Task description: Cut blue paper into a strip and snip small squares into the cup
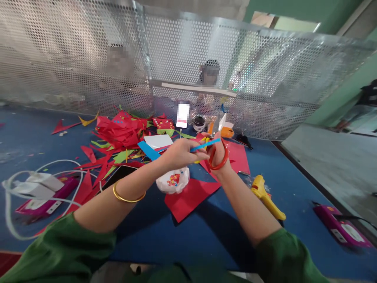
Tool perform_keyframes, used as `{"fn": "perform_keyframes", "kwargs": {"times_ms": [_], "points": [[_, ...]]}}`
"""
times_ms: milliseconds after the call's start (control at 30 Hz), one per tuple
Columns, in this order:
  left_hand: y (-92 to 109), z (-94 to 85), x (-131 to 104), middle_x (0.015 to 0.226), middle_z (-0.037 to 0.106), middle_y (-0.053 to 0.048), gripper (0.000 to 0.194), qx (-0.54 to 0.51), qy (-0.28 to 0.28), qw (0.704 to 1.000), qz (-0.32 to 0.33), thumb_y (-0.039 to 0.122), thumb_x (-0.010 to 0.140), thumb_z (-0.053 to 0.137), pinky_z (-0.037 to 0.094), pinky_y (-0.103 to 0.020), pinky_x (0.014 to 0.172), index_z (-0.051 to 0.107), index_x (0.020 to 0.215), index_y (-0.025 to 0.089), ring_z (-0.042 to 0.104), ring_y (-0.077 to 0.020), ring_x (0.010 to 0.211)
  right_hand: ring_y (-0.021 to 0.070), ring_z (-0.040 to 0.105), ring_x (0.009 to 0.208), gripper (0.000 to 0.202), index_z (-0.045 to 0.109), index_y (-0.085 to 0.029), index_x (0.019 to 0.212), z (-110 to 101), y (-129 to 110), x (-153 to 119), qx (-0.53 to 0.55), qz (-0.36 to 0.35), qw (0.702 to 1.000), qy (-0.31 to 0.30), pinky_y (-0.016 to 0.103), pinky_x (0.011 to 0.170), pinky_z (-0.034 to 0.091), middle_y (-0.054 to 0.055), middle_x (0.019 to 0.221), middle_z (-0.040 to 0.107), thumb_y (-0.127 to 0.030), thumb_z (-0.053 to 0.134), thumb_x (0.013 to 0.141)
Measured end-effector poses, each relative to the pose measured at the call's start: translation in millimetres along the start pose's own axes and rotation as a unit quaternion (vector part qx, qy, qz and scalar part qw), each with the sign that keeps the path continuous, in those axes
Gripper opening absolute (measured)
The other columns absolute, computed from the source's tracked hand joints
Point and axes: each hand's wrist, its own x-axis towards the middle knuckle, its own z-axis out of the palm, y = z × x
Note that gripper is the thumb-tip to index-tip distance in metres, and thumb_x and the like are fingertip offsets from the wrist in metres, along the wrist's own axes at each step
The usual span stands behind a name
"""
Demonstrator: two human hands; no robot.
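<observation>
Near the middle of the view, my left hand (180,152) pinches a narrow blue paper strip (206,145) that points to the right. My right hand (218,157) is closed on scissors (226,155) with red-orange handles, their blades spread and pointing up and away. The strip's far end passes in front of the scissors and my right hand. Something yellow shows between the hands, too small to name. Below my left hand lies a white plastic bag (185,179) with small red and orange pieces, beside red paper (188,200).
Red and green paper scraps (123,131) are heaped at the left, near a white cable with adapters (44,182). A lit phone (183,115) leans at the perforated metal screen (182,43). A yellow glue gun (266,198) and a purple power strip (341,226) lie right.
</observation>
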Motion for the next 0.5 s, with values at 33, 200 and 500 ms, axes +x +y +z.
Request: {"fn": "perform_keyframes", "kwargs": {"times_ms": [33, 200, 500], "points": [[2, 6.7, 0, 0.061, 0.062, 0.002, 0.026, -0.014, -0.041, 0.999, -0.009, 0.039, 0.079, 0.069, 0.036, -0.026, 0.058, 0.080, 0.085, 0.016, 0.051, -0.0132, 0.060, 0.0138, 0.066, 0.057, 0.049, 0.066, -0.022, 0.091, 2, 1, 1, 0.001, 0.006, 1.000, -0.002, 0.026, 0.055, 0.056, -0.003, 0.062, 0.067, -0.070, 0.065, 0.080], [-2, 13.5, 2, 0.054, 0.053, 0.002, 0.024, -0.049, -0.095, 0.993, -0.049, 0.032, 0.076, 0.070, 0.034, -0.026, 0.058, 0.069, 0.059, 0.015, 0.047, -0.0121, 0.056, 0.0141, 0.067, 0.057, 0.049, 0.066, -0.021, 0.093, 6, 4, 3, 0.002, 0.003, 1.000, 0.001, 0.026, 0.055, 0.056, -0.002, 0.063, 0.067, -0.068, 0.068, 0.079], [-43, -56.5, 19, 0.065, 0.059, -0.004, 0.036, 0.114, 0.195, 0.953, -0.201, 0.045, 0.096, 0.048, 0.037, -0.024, 0.054, 0.071, 0.092, 0.017, 0.055, -0.0159, 0.060, 0.0125, 0.067, 0.060, 0.055, 0.067, -0.020, 0.091, -5, -9, 3, 0.001, -0.027, 1.000, -0.002, 0.027, 0.064, 0.059, -0.002, 0.065, 0.067, -0.074, 0.062, 0.080]]}}
